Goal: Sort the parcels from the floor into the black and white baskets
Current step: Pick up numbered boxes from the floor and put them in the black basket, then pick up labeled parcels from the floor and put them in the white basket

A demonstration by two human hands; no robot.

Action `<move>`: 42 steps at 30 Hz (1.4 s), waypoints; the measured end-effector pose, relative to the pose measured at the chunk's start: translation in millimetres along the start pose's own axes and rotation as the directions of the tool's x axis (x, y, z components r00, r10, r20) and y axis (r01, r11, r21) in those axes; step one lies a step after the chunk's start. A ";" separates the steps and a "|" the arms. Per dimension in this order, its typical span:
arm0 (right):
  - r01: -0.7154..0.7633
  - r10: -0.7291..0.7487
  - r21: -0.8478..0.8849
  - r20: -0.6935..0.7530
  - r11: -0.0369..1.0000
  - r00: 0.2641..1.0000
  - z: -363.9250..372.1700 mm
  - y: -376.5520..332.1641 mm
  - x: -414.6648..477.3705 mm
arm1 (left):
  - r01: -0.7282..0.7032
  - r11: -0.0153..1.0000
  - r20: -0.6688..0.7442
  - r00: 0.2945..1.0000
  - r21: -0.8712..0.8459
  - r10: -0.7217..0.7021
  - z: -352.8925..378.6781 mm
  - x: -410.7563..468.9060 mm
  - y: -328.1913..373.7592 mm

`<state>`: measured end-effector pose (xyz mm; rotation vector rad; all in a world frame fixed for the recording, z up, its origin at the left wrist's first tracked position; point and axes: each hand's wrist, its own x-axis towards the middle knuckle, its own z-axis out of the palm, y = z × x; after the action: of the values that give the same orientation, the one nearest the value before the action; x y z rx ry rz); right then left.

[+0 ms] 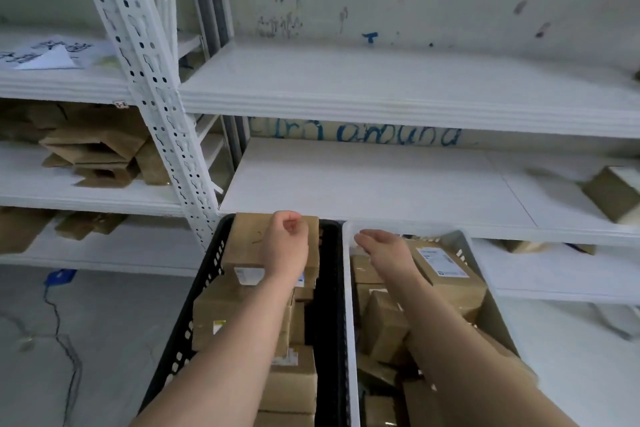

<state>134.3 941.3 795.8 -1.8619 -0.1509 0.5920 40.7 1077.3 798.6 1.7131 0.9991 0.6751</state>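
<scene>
Two baskets stand side by side below me, both filled with several brown cardboard parcels. The black basket (pixel 207 274) is on the left, the white basket (pixel 348 288) on the right. My left hand (pixel 285 244) hovers over the far end of the black basket, above a brown parcel (pixel 242 243), fingers curled shut with nothing in them. My right hand (pixel 384 250) reaches over the far end of the white basket, fingers straight and together, holding nothing, beside a labelled parcel (pixel 446 270).
White metal shelving (pixel 381 94) rises just behind the baskets, with a perforated upright post (pixel 156 90). Folded cardboard boxes (pixel 93 152) lie on the left shelves, and one box (pixel 613 194) on the right shelf. Grey floor with a black cable (pixel 59 329) is at the left.
</scene>
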 end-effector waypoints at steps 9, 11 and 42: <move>-0.032 0.083 0.170 -0.302 0.985 0.950 -134.8 51.2 -62.8 | 0.021 0.997 0.353 0.936 -0.079 0.008 115.0 -87.4 31.9; -0.044 0.116 0.200 -0.367 0.979 0.923 -169.8 68.1 -82.1 | 0.000 0.998 0.414 0.910 -0.068 0.028 139.8 -116.6 40.7; -0.036 0.696 0.727 -0.640 0.686 0.325 -667.9 421.1 -423.3 | -0.018 0.981 0.966 0.181 0.192 -0.186 525.9 -712.8 74.4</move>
<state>4.5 58.3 718.5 -1.2932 1.1793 -0.1645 130.0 198.4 699.6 1.7043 0.1352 -0.6913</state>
